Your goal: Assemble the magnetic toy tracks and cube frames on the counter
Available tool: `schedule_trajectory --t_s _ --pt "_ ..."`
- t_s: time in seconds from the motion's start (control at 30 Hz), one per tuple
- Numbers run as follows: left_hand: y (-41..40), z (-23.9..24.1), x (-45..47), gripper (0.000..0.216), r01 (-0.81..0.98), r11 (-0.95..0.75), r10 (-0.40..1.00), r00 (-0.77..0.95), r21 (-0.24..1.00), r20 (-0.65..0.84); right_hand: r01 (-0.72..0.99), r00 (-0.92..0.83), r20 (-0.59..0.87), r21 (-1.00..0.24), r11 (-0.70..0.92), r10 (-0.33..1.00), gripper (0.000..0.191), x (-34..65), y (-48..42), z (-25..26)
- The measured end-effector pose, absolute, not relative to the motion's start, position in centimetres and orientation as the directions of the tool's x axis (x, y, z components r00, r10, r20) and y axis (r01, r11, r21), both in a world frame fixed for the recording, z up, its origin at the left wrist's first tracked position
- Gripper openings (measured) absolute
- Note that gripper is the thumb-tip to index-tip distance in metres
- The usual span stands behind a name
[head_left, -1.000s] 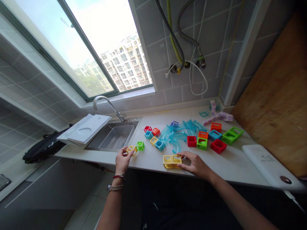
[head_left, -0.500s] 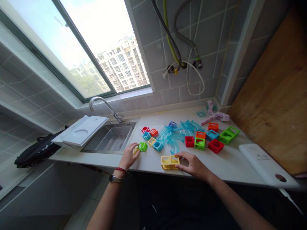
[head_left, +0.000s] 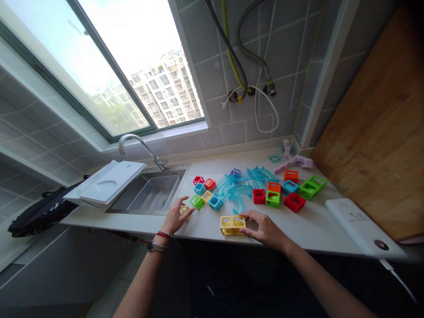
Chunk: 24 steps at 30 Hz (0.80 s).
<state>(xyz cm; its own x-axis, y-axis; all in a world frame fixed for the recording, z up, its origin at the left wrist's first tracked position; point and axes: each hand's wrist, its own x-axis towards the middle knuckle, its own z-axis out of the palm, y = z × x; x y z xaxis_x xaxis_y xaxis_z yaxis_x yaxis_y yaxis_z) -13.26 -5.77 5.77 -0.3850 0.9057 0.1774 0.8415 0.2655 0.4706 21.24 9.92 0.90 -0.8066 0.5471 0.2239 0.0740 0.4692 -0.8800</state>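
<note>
My right hand (head_left: 263,227) pinches the right end of two joined yellow open-frame cubes (head_left: 232,224) at the counter's front edge. Left of it, my left hand (head_left: 177,216) hovers low with thumb and fingers spread. Partly hidden behind those fingers is another yellow cube (head_left: 187,214). A green cube (head_left: 197,202) lies tilted just past the left fingertips, beside a single pale yellow cube (head_left: 207,197) and a blue cube (head_left: 216,203). Red (head_left: 198,180), orange (head_left: 210,184) and light-blue (head_left: 199,189) cubes sit behind them.
Translucent blue track pieces (head_left: 240,190) spread over the middle of the white counter (head_left: 212,227). Red, green and orange blocks (head_left: 294,202) stand to the right, near a white device (head_left: 362,227) with a cable. At left are a sink (head_left: 155,194) and white boards (head_left: 109,181).
My left hand has come off the green cube, its fingers now wider apart. The green cube has turned and sits closer to the pale yellow one. My right hand keeps its grip.
</note>
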Motion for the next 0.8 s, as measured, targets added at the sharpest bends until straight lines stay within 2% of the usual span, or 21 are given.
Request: schedule_trajectory --t_s 0.13,0.23,0.33,0.43,0.6,0.7,0.8 --pt "-7.8 5.9 -13.9 0.058 0.819 0.258 0.930 -0.354 0.512 0.097 0.066 -0.788 0.219 -0.900 0.431 0.576 0.046 21.3 10.0 0.9" --pt "-9.5 5.9 -13.9 0.052 0.741 0.328 0.887 -0.455 0.585 0.078 0.025 -0.735 0.173 -0.960 0.280 0.656 0.050 21.3 10.3 0.4" --pt "-10.6 6.5 -12.4 0.062 0.513 0.336 0.816 -0.577 0.790 0.028 -0.086 -0.650 0.113 -0.993 0.075 0.751 0.053 21.3 10.8 -0.2" --pt "-10.4 7.6 -9.0 0.072 0.280 0.267 0.811 -0.582 0.922 -0.058 -0.199 -0.576 0.064 -0.978 -0.064 0.815 0.050 21.2 11.3 -0.6" --pt "-6.8 7.0 -2.0 0.064 0.124 0.206 0.900 -0.413 0.971 -0.138 -0.310 -0.520 -0.049 -0.920 -0.242 0.853 0.048 21.0 11.8 -0.9" --pt "-4.0 5.6 1.3 0.061 0.070 0.160 0.922 -0.368 0.985 -0.123 -0.303 -0.509 -0.074 -0.917 -0.260 0.857 0.048 21.0 11.9 -1.0" --pt "-2.0 4.7 3.0 0.062 0.053 0.132 0.910 -0.403 0.990 -0.100 -0.277 -0.515 -0.054 -0.934 -0.226 0.855 0.050 21.2 11.9 -0.8"
